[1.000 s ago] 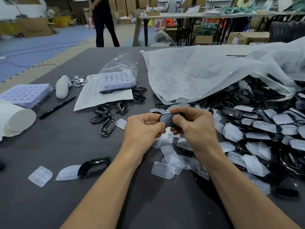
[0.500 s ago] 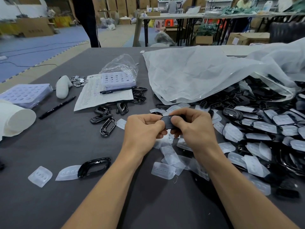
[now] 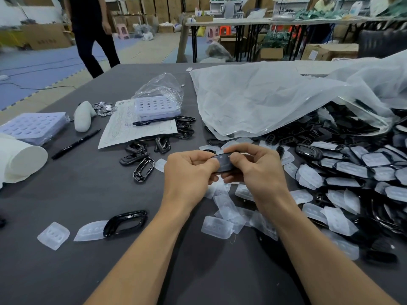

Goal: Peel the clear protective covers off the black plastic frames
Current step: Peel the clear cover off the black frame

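Note:
Both hands hold one black plastic frame (image 3: 225, 162) with its clear cover over the middle of the dark table (image 3: 66, 260). My left hand (image 3: 189, 172) pinches its left end, and my right hand (image 3: 257, 170) pinches its right end with the thumb on top. Loose clear covers (image 3: 226, 208) lie under and in front of my hands. A bare black frame (image 3: 125, 223) lies at the front left, next to two clear covers (image 3: 54, 235). More bare frames (image 3: 143, 160) sit left of my hands. A big pile of covered frames (image 3: 352, 172) fills the right side.
A large clear plastic bag (image 3: 275, 100) drapes over the back of the pile. Behind the bare frames lie a printed sheet (image 3: 123, 130), two pens (image 3: 76, 140), purple trays (image 3: 33, 126), a white roll (image 3: 22, 159) and small metal parts (image 3: 103, 107). A person (image 3: 92, 34) walks beyond the table's far left.
My hands stayed in place and shifted their pinch on the frame slightly. The person behind the table walked left, then back right.

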